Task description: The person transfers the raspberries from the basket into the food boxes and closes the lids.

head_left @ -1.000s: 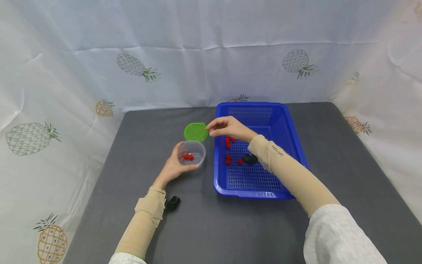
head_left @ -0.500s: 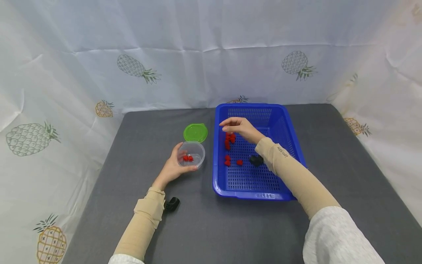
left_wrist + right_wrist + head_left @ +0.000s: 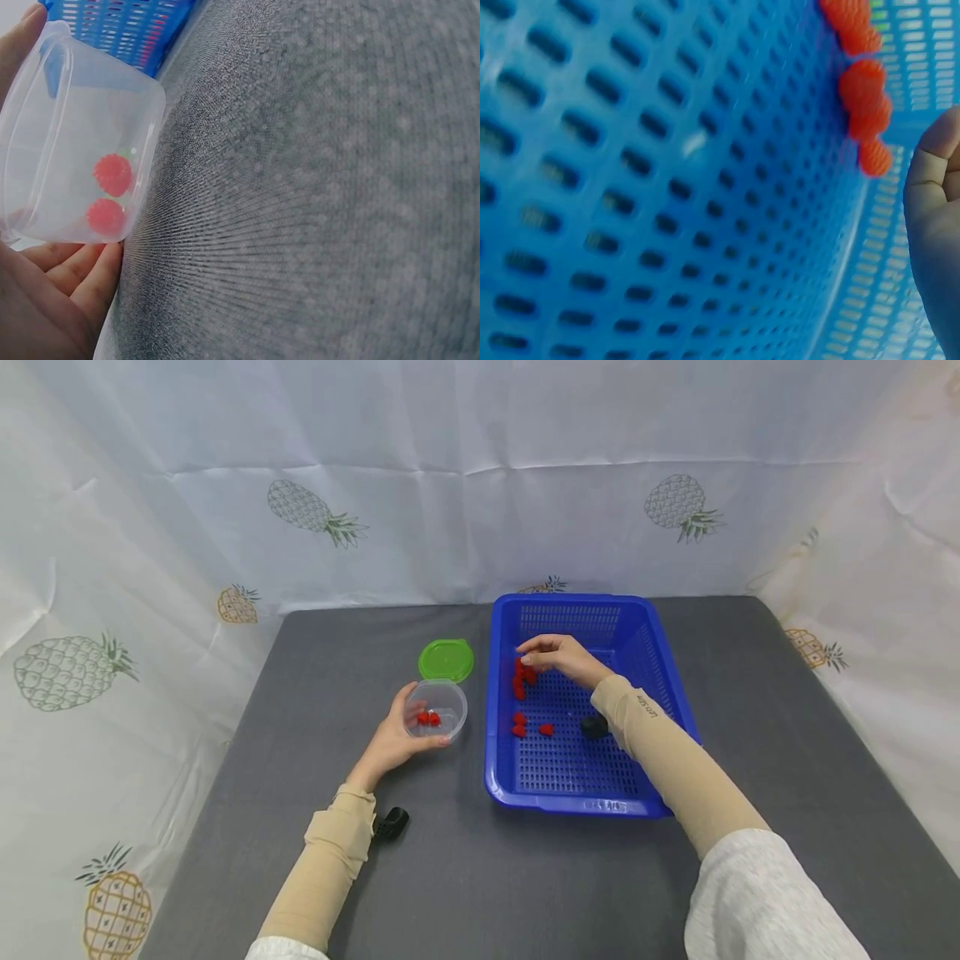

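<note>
In the head view my left hand (image 3: 393,739) grips a clear round plastic tub (image 3: 454,703) from its left side, thumb at the near side and fingers round the far side. Two red raspberries (image 3: 112,174) lie inside the tub, on its bottom. My right hand (image 3: 566,658) is over the blue basket (image 3: 501,797), fingers bent loosely downward, with nothing visible between them. Just below its fingertips, several raspberries (image 3: 519,687) lie along the basket's left side. The right wrist view shows a raspberry cluster (image 3: 864,94) beside the hand, with a gap to the thumb.
A green round lid (image 3: 446,660) lies on the grey table (image 3: 330,668) behind the tub. Nearer in the basket are a few more raspberries (image 3: 547,729). Black wrist cameras show beneath each forearm. A white pineapple-print cloth (image 3: 420,543) hangs behind the table.
My right hand has moved right from beside the green lid, over the basket rim, and lowered toward the raspberries. The left hand and tub have stayed in place.
</note>
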`<state>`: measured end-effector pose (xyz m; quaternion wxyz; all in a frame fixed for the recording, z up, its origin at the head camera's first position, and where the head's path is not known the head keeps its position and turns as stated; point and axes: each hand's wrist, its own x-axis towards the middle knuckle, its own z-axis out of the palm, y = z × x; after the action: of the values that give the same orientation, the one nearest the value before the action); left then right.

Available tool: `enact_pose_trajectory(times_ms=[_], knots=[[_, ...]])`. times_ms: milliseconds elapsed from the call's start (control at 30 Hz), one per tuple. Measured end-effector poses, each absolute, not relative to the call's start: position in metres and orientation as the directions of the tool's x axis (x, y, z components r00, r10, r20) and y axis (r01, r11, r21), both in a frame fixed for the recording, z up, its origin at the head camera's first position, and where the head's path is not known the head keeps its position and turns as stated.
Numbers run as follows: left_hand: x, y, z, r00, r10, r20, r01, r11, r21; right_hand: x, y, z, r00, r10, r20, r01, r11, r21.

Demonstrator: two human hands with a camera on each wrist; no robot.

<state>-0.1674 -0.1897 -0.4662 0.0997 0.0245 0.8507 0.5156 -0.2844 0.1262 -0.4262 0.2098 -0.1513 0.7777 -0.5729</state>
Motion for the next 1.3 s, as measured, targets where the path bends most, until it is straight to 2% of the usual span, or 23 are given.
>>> enact_pose_trajectory(times_ms=[200,400,500,833,1300], knots=[[-0.169,-0.19,-0.467,-0.979,0.147,-0.138,-0.055,0.463,0.885,-0.289,0.135,-0.433,-0.876,-0.439,-0.201,0.047,0.337,-0.94],[-0.168,-0.19,-0.467,-0.979,0.151,-0.135,-0.052,0.456,0.889,-0.29,0.136,-0.439,-0.854,-0.446,-0.268,0.072,0.409,-0.91],[-0.168,-0.19,-0.467,-0.98,0.148,-0.134,-0.052,0.458,0.888,-0.29,0.136,-0.441,-0.844,-0.456,-0.282,0.059,0.444,-0.894],[-0.168,-0.189,-0.467,-0.98,0.147,-0.134,-0.052,0.46,0.886,-0.292,0.139,-0.451,-0.872,-0.404,-0.275,0.0,0.564,-0.826],[-0.169,-0.19,-0.468,-0.981,0.147,-0.129,-0.047,0.463,0.885,-0.293,0.136,-0.459,-0.859,-0.442,-0.26,-0.078,0.614,-0.786]])
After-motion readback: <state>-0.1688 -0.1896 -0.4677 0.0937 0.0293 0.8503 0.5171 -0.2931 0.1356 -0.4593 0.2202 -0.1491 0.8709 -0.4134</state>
